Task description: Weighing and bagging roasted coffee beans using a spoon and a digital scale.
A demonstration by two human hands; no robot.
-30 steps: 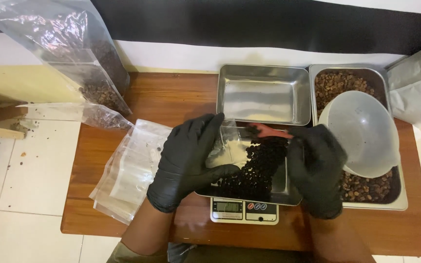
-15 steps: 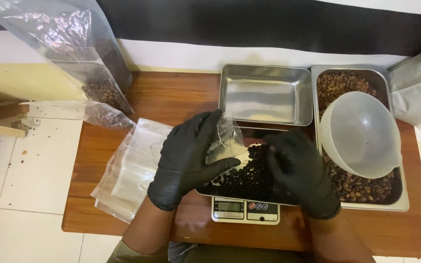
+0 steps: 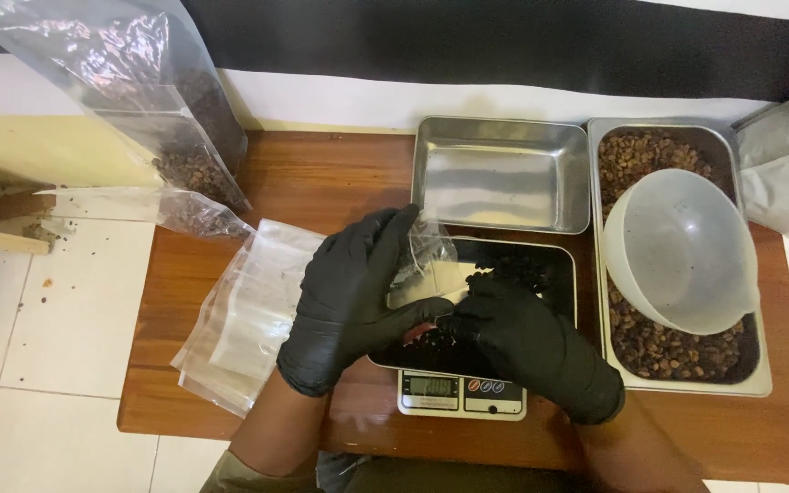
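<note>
1. The left hand (image 3: 353, 297) grips a clear pouch (image 3: 422, 265) by its top edge, above the tray (image 3: 563, 274) on the scale (image 3: 463, 395).
2. The right hand (image 3: 531, 342) pinches the pouch's lower edge, over dark beans (image 3: 513, 269).
3. The pouch looks light, thin, floppy and slick, so it likely crumples; the edges seem the best hold.
4. More bags (image 3: 248, 319) lie on the counter (image 3: 321, 178).

We saw clear pouches (image 3: 239, 319) stacked left, a tall clear bag (image 3: 130, 100) upper-left, and the scale's grey screen (image 3: 429, 387) at the front.
</note>
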